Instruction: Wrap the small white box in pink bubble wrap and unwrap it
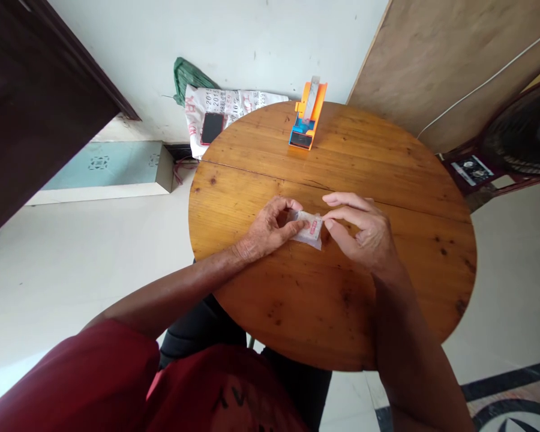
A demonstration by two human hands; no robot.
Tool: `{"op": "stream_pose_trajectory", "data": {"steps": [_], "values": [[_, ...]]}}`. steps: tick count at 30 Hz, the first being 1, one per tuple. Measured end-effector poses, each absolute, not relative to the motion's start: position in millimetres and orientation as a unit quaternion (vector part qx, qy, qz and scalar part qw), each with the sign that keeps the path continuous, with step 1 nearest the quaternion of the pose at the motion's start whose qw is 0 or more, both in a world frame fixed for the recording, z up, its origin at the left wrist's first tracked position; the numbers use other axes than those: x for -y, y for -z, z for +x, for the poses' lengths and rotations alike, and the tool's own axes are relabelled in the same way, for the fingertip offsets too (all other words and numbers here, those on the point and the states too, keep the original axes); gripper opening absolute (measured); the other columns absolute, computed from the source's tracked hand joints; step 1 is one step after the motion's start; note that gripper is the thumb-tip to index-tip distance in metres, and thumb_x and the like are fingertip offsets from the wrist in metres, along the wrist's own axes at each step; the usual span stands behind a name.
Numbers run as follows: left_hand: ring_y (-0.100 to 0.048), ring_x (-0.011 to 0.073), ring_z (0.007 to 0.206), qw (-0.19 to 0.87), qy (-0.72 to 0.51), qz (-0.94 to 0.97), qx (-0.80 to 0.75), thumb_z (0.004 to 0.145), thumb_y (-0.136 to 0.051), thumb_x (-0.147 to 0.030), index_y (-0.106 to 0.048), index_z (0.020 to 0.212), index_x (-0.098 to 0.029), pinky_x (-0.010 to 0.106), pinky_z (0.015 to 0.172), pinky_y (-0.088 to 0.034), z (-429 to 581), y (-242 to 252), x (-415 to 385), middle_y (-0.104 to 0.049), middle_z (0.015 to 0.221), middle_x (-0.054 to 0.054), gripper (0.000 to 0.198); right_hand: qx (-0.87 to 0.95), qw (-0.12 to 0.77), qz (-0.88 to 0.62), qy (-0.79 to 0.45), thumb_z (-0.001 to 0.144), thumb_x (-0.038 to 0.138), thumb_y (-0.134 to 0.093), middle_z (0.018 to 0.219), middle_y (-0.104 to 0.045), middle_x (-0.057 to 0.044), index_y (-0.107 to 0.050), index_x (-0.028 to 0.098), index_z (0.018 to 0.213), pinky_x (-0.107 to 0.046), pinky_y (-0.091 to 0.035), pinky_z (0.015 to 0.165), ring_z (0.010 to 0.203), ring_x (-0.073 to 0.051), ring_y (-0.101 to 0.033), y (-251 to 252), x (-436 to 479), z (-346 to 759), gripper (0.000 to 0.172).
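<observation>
A small flat packet (pixel 314 228) with red print, in clear, wrinkled plastic wrap, lies on the round wooden table in front of me. My left hand (pixel 272 225) is closed on its left part, thumb across the top and fingers at the far side. At the packet's right edge, the thumb and index finger of my right hand (pixel 364 231) come together in a pinch on the wrap. The other fingers of that hand are stretched out above the table. A loose flap of the wrap spreads toward me.
An orange and blue tape dispenser (pixel 306 117) stands near the far edge of the wooden table (pixel 252 288). Beyond the table's left edge, a dark phone (pixel 212 128) rests on a printed white sack (pixel 247 99). A large round fan (pixel 528 129) is at the right.
</observation>
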State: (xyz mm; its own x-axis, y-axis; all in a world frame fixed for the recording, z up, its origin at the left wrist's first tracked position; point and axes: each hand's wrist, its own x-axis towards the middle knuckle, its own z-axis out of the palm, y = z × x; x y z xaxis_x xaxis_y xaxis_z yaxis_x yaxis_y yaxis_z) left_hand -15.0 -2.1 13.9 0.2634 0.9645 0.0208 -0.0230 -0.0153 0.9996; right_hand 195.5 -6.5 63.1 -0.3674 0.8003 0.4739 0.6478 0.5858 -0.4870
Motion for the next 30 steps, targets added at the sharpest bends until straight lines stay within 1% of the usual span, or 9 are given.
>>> {"op": "stream_pose_trajectory", "data": {"steps": [4,6,10,13,16,20,24,26,30], "values": [[-0.062,0.014,0.079,0.588,-0.451,0.52,-0.425,0.083,-0.071,-0.036,-0.063,0.107,-0.02,0.028,0.071,-0.052,-20.6,-14.8,-0.8,-0.064,0.101,0.003,0.03,0.813,0.328,-0.469,-0.107,0.087,0.022,-0.062,0.113,-0.075,-0.005,-0.072,0.027,0.082,-0.047,-0.053,0.092,0.103,-0.027,-0.072,-61.5,2.8,206.3,0.013],[-0.062,0.0144,0.082,0.581,-0.475,0.496,-0.436,0.083,-0.067,-0.031,-0.065,0.105,-0.019,0.029,0.076,-0.053,-23.3,-13.8,-3.6,-0.064,0.099,0.003,0.025,0.813,0.31,-0.481,-0.106,0.086,0.022,-0.062,0.113,-0.075,-0.005,-0.072,0.027,0.084,-0.048,-0.053,0.092,0.103,-0.027,-0.072,-60.3,1.6,210.6,0.011],[-0.063,0.0161,0.093,0.561,-0.504,0.473,-0.455,0.08,-0.064,-0.021,-0.068,0.097,-0.018,0.03,0.091,-0.053,-26.4,-10.9,-9.3,-0.067,0.099,0.003,0.018,0.816,0.298,-0.483,-0.114,0.086,0.022,-0.063,0.114,-0.075,-0.005,-0.07,0.027,0.086,-0.049,-0.052,0.092,0.103,-0.028,-0.072,-59.8,1.8,213.0,0.009],[-0.063,0.0165,0.095,0.564,-0.504,0.463,-0.463,0.078,-0.063,-0.018,-0.069,0.096,-0.018,0.031,0.095,-0.052,-26.5,-10.3,-11.5,-0.068,0.098,0.003,0.018,0.82,0.299,-0.476,-0.107,0.085,0.021,-0.062,0.112,-0.075,-0.004,-0.069,0.027,0.086,-0.048,-0.051,0.092,0.102,-0.028,-0.072,-61.2,2.6,212.5,0.009],[-0.063,0.0163,0.097,0.569,-0.505,0.455,-0.464,0.076,-0.064,-0.018,-0.069,0.095,-0.018,0.031,0.096,-0.051,-26.2,-12.6,-11.5,-0.067,0.098,0.003,0.019,0.817,0.302,-0.478,-0.11,0.085,0.021,-0.063,0.115,-0.074,-0.005,-0.069,0.027,0.091,-0.05,-0.052,0.094,0.105,-0.029,-0.071,-63.9,3.2,212.3,0.011],[-0.063,0.0192,0.102,0.574,-0.49,0.475,-0.453,0.073,-0.07,-0.026,-0.068,0.101,-0.017,0.032,0.093,-0.05,-27.0,-19.7,-8.6,-0.068,0.105,0.005,0.03,0.81,0.31,-0.476,-0.143,0.087,0.025,-0.064,0.119,-0.073,-0.007,-0.069,0.027,0.106,-0.051,-0.052,0.098,0.113,-0.03,-0.069,-67.9,4.9,207.5,0.02],[-0.064,0.0212,0.093,0.597,-0.422,0.522,-0.44,0.074,-0.073,-0.034,-0.063,0.125,-0.016,0.035,0.084,-0.051,-28.3,-26.2,-4.4,-0.069,0.102,0.007,0.054,0.811,0.315,-0.465,-0.164,0.087,0.029,-0.066,0.123,-0.072,-0.01,-0.067,0.024,0.114,-0.051,-0.052,0.101,0.118,-0.031,-0.067,-65.6,6.0,197.2,0.028],[-0.064,0.0229,0.096,0.587,-0.4,0.556,-0.432,0.075,-0.075,-0.033,-0.06,0.132,-0.015,0.037,0.088,-0.05,-28.5,-28.3,-2.9,-0.069,0.102,0.008,0.061,0.807,0.318,-0.47,-0.161,0.086,0.032,-0.068,0.124,-0.072,-0.011,-0.068,0.023,0.114,-0.051,-0.052,0.1,0.118,-0.032,-0.067,-61.5,5.7,192.3,0.029],[-0.06,0.0269,0.115,0.561,-0.384,0.6,-0.422,0.078,-0.076,-0.036,-0.06,0.133,-0.015,0.042,0.103,-0.045,-28.5,-31.0,-1.7,-0.068,0.116,0.011,0.061,0.801,0.338,-0.474,-0.143,0.088,0.031,-0.068,0.121,-0.073,-0.011,-0.07,0.023,0.109,-0.05,-0.052,0.098,0.113,-0.03,-0.069,-52.3,4.1,185.3,0.023]]}}
